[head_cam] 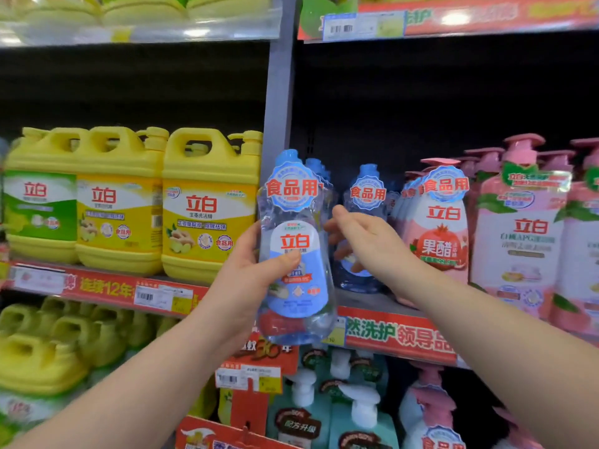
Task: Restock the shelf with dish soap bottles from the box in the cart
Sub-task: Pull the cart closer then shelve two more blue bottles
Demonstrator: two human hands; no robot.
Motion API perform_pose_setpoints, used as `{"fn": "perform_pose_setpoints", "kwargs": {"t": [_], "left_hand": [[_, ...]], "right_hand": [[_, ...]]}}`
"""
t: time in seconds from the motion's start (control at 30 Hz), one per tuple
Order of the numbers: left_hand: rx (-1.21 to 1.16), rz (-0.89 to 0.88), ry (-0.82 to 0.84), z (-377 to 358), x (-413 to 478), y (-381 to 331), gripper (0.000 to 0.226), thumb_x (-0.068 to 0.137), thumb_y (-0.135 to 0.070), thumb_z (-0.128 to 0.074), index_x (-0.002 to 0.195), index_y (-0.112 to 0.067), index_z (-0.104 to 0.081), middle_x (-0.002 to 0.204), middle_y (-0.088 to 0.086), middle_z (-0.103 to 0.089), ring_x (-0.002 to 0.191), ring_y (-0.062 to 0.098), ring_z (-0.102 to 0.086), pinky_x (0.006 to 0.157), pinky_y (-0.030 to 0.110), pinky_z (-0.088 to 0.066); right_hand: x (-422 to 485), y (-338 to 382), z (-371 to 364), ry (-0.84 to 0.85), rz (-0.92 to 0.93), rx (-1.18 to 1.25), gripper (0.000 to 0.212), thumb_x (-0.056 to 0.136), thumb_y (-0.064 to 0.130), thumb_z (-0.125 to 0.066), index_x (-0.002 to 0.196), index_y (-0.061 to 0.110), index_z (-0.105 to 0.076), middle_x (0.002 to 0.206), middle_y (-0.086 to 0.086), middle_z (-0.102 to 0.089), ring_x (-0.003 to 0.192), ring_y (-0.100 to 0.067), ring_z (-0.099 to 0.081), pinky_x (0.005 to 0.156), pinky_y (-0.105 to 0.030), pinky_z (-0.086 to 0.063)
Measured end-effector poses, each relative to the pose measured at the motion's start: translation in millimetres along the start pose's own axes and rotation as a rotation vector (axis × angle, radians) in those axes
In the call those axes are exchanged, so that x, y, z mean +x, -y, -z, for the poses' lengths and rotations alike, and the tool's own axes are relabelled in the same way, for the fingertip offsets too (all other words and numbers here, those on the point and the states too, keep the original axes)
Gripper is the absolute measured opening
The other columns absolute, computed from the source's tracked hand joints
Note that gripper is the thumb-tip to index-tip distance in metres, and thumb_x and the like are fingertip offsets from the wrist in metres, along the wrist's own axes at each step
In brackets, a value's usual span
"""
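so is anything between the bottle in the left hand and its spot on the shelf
Yes: the right hand reaches across the gap, in front of a blue bottle already standing on the shelf. Pink bottles close its right side. Room left of that bottle is hidden behind the held bottle in the left hand.

Middle shelf (366, 301): two bays split by a grey upright post (280, 92), with a red price strip (107, 286) along the front edge.
Left bay: a green-labelled jug (40, 205) stood at the far left, and yellow handled jugs (207, 205) stood side by side next to it, touching.
Right bay: clear dish soap bottles (368, 196) with blue caps stood near the post; pink pomegranate bottles (444, 228) were just beside them, then pale pink pump bottles (518, 228).
Lower shelf: yellow-green jugs (39, 358) on the left, teal pump bottles (359, 416) on the right.
Upper shelf (139, 34): only its front edge showed; the goods on it were blurred.
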State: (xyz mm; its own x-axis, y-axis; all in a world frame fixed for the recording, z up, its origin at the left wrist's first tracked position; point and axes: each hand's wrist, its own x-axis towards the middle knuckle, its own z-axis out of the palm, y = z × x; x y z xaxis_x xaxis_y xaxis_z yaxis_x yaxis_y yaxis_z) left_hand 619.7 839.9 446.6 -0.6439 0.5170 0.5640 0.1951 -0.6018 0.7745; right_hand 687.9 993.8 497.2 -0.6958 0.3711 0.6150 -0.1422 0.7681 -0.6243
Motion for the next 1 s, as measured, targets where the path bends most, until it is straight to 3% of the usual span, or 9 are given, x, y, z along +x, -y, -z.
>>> {"fn": "perform_pose_setpoints", "kwargs": {"t": [0.1, 0.17, 0.27, 0.4, 0.57, 0.67, 0.77, 0.87, 1.0], "left_hand": [[0.024, -0.057, 0.048, -26.5, 23.6, 4.2, 0.049, 0.080, 0.004, -0.061, 0.123, -0.017, -0.053, 0.097, 0.003, -0.074, 0.082, 0.018, -0.071, 0.073, 0.034, -0.060], [0.065, -0.069, 0.082, -40.7, 38.3, 8.6, 0.051, 0.081, 0.004, -0.062, 0.127, -0.018, -0.051, 0.096, -0.002, -0.074, 0.083, 0.014, -0.071, 0.069, 0.028, -0.059], [0.110, -0.007, 0.156, -57.5, 53.2, 14.2, 0.056, 0.084, 0.002, -0.060, 0.134, -0.018, -0.045, 0.107, 0.002, -0.070, 0.090, 0.013, -0.069, 0.075, 0.027, -0.057], [0.335, -0.061, 0.132, -70.0, 60.5, 15.3, 0.044, 0.085, -0.007, -0.063, 0.125, -0.021, -0.050, 0.109, -0.002, -0.065, 0.082, -0.001, -0.063, 0.066, 0.014, -0.053], [0.840, -0.198, -0.063, -58.2, 65.7, 28.9, 0.078, 0.082, -0.031, -0.066, 0.146, -0.021, -0.024, 0.152, 0.003, -0.024, 0.141, 0.020, -0.021, 0.114, 0.041, -0.024], [0.913, -0.137, -0.077, -49.3, 68.7, 37.1, 0.093, 0.080, -0.035, -0.068, 0.150, -0.022, -0.008, 0.160, 0.002, -0.002, 0.146, 0.021, -0.001, 0.116, 0.040, -0.011], [0.987, -0.092, -0.049, -41.5, 73.8, 42.9, 0.104, 0.077, -0.038, -0.070, 0.150, -0.019, 0.002, 0.160, 0.004, 0.010, 0.147, 0.022, 0.007, 0.117, 0.039, -0.007], [1.031, -0.078, -0.032, -38.9, 75.2, 47.4, 0.109, 0.076, -0.039, -0.072, 0.150, -0.019, 0.006, 0.158, 0.004, 0.018, 0.146, 0.024, 0.008, 0.117, 0.042, -0.010], [1.103, -0.082, -0.043, -38.7, 77.9, 52.9, 0.109, 0.076, -0.039, -0.072, 0.150, -0.018, 0.005, 0.157, 0.007, 0.022, 0.146, 0.026, 0.012, 0.117, 0.044, -0.008]], "right_hand": [[-12.4, 2.0, 16.2, 0.129, 0.002, 0.063, 0.063, 0.070, 0.067, -0.058, 0.112, 0.020, -0.061, 0.106, 0.001, -0.069, 0.092, -0.007, -0.063, 0.080, -0.029, -0.051], [-16.8, -2.3, 25.7, 0.136, 0.048, 0.012, 0.057, 0.063, 0.050, -0.076, 0.113, 0.031, -0.058, 0.111, 0.010, -0.068, 0.098, -0.005, -0.065, 0.086, -0.028, -0.052], [-15.3, -11.1, 38.4, 0.043, 0.028, -0.006, 0.048, 0.067, 0.021, -0.082, 0.105, 0.031, -0.056, 0.111, 0.006, -0.068, 0.097, -0.007, -0.064, 0.089, -0.032, -0.053], [-13.1, -22.2, 38.8, -0.050, -0.013, -0.064, 0.060, 0.065, 0.016, -0.083, 0.117, 0.017, -0.055, 0.112, 0.000, -0.068, 0.098, -0.015, -0.064, 0.087, -0.034, -0.052], [-7.4, -35.2, 28.0, -0.108, -0.054, -0.117, 0.057, 0.068, 0.015, -0.082, 0.117, 0.014, -0.053, 0.113, -0.005, -0.066, 0.103, -0.023, -0.062, 0.087, -0.038, -0.051], [-5.5, -35.1, 25.2, -0.106, -0.058, -0.247, 0.083, 0.074, 0.023, -0.078, 0.141, 0.012, -0.030, 0.131, -0.007, -0.057, 0.117, -0.024, -0.055, 0.080, -0.023, -0.039], [-11.3, -32.1, 22.3, -0.133, -0.067, -0.446, 0.112, 0.075, 0.034, -0.075, 0.149, 0.014, 0.006, 0.146, -0.009, -0.039, 0.122, -0.028, -0.051, 0.080, -0.030, -0.042], [-26.6, -35.8, 15.1, -0.143, 0.020, -0.747, 0.117, 0.075, 0.041, -0.072, 0.146, 0.023, 0.020, 0.153, 0.000, -0.013, 0.100, -0.027, -0.061, 0.052, -0.027, -0.036], [-38.0, -44.1, 6.0, -0.041, -0.015, -0.844, 0.108, 0.083, 0.032, -0.065, 0.143, 0.034, 0.025, 0.159, -0.003, 0.005, 0.095, -0.033, -0.063, 0.058, -0.030, -0.039]]}}
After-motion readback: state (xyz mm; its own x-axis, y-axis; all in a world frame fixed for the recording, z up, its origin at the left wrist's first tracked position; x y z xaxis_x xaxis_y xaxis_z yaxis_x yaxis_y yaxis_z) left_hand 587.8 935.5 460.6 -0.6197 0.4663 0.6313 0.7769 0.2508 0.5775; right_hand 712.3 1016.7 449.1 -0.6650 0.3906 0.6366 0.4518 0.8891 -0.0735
